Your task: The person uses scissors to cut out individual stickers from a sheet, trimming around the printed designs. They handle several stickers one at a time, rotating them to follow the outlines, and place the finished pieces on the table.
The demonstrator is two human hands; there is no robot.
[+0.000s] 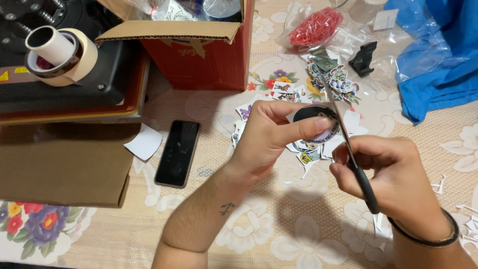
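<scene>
Two hands at centre: my left hand point(271, 137) pinches a round sticker point(314, 124); right hand point(393, 182) grips scissors point(348, 149), blades pointing far along its right edge

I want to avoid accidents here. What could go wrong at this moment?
The scissors cut close to the left hand pinching the round sticker, so a fingertip might get nicked. The blades could also slip into the sticker's picture. Small paper scraps may scatter among the cut stickers.
</scene>
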